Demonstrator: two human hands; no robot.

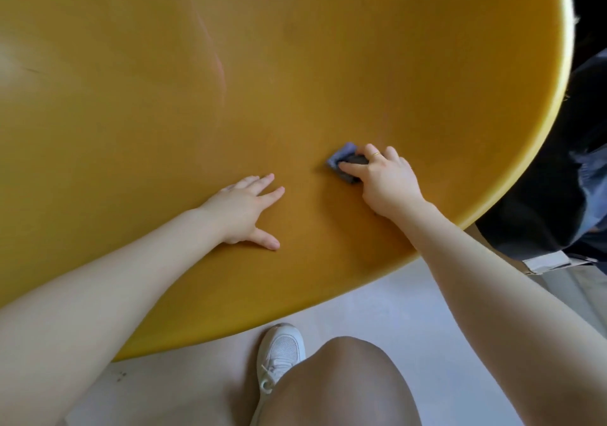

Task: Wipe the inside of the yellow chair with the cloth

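Right hand clamped on bunched grey cloth, pressing it against inner surface of yellow chair near right rim. Left hand flat, fingers spread, resting on chair interior. White sneaker on floor below.

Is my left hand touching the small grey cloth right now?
Apart. The head view shows the left hand flat on the yellow chair, bare yellow surface separating it from the grey cloth.

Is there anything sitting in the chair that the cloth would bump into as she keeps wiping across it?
Only her own left hand, resting flat on the yellow chair left of the cloth that her right hand holds. The seat surface beyond shows no other object.
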